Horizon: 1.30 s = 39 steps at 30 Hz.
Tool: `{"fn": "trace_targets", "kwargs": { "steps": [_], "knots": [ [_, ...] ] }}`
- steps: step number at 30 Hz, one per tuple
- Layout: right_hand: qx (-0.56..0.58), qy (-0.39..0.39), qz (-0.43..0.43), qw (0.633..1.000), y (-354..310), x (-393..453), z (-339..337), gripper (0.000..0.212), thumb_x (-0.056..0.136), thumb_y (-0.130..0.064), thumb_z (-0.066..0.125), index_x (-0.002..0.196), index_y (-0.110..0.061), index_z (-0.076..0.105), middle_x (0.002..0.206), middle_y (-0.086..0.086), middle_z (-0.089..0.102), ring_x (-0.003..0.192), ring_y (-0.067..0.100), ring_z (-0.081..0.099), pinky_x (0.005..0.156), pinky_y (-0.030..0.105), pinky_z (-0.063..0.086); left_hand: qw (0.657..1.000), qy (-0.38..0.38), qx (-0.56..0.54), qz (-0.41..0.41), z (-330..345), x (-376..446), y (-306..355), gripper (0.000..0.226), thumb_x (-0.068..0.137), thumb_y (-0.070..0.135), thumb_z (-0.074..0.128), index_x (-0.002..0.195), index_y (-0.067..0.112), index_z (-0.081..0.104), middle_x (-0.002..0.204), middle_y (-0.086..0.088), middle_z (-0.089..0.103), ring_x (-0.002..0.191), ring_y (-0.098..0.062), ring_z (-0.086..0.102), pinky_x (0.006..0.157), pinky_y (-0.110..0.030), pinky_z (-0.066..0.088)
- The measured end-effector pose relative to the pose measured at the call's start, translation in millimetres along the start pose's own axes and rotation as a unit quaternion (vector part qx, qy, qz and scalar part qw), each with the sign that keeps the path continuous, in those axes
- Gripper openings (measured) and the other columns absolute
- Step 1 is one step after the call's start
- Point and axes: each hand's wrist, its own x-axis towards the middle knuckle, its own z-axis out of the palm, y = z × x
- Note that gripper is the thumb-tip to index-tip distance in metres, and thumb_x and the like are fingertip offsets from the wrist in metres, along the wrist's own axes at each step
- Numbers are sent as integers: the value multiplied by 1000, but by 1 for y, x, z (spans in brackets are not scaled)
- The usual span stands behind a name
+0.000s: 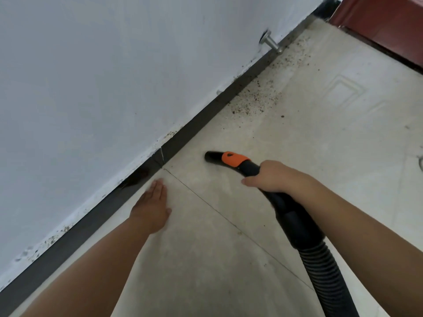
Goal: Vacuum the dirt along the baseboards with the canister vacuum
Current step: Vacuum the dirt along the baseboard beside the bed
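Ribbed black vacuum hose (325,271) runs up to my right hand (272,179), wrapped round the handle; black orange-collared nozzle (225,159) aims at brown dirt (256,97) toward 1 o'clock along the dark baseboard (206,117) — left hand (152,207) flat on the tile, probably bracing.

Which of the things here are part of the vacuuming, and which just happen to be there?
Part of the job:
vacuum nozzle
hose
right hand, gripping the nozzle
dirt
baseboard

Just there:
door stopper
red door
left hand, flat on the floor
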Motion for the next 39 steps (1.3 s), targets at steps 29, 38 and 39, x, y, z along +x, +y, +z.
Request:
{"fn": "trace_targets", "kwargs": {
  "steps": [29,38,39],
  "knots": [
    [15,1,5,1000,7,-21,23,40,88,-42,57,106,-7,53,80,3,50,78,22,49,54,25,35,997,75,-7,-1,30,-19,-18,63,103,35,20,149,2,-8,157,-11,-15,147,-21,-8,121,-29,6],
    [64,70,23,995,-19,17,0,52,89,-39,56,122,1,49,95,10,46,82,23,46,69,26,34,997,74,6,-38,32,-37,-31,62,103,35,19,149,2,-6,158,-10,-13,147,-21,-9,118,-28,6],
    [59,61,4,996,-27,14,4,51,89,-39,57,122,0,50,95,10,47,82,22,46,68,25,33,996,77,3,-35,31,-37,-31,62,103,35,19,149,2,-6,158,-10,-13,147,-21,-9,118,-28,6]
  ]
}}
